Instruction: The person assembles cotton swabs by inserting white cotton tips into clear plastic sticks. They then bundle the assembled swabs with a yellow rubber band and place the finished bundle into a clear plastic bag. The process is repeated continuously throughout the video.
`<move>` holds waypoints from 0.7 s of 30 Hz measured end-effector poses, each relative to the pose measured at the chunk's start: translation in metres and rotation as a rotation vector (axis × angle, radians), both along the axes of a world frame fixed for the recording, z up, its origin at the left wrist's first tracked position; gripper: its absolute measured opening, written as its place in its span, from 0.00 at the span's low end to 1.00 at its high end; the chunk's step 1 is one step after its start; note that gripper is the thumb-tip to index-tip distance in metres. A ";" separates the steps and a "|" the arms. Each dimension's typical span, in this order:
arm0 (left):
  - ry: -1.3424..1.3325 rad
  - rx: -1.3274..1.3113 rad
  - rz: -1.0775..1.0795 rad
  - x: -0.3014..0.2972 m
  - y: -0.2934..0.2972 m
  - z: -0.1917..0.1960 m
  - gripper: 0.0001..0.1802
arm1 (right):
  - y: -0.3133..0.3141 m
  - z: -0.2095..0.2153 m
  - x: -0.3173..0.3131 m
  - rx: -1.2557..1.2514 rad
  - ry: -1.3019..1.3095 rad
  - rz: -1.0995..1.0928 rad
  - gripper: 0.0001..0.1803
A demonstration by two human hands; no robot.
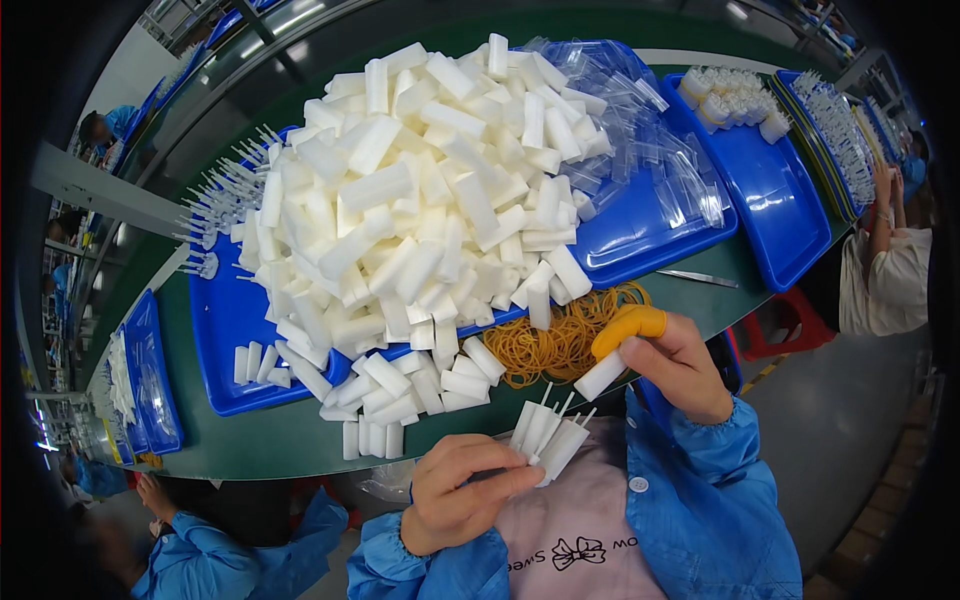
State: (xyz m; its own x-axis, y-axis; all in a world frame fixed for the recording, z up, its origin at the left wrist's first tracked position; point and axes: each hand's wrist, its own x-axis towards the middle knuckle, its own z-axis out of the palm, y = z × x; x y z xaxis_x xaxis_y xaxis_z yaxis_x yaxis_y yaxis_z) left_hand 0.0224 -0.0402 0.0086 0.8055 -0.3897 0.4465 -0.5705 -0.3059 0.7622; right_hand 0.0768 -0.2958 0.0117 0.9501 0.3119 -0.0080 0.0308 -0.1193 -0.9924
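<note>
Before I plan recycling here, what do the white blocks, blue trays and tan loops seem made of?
White blocks: perhaps foam; matte, with soft-looking edges, though firmer plastic isn't ruled out.
Blue trays: probably moulded plastic; smooth, glossy, showing bright reflections.
Tan loops: likely rubber; dullish, thin, curling and tangled together.

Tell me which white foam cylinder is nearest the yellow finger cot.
The single cylinder slanting down from your right hand; others are bunched with prongs in your left hand or rest farther away.

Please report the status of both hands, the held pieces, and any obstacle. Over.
Left hand gripping pronged white cluster. Right hand pinching one white piece. No obstruction seen between them; rubber bands lie beyond.
</note>
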 end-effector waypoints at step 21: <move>-0.295 0.244 -0.105 0.007 0.000 0.006 0.16 | -0.003 0.003 0.011 0.031 0.010 0.241 0.08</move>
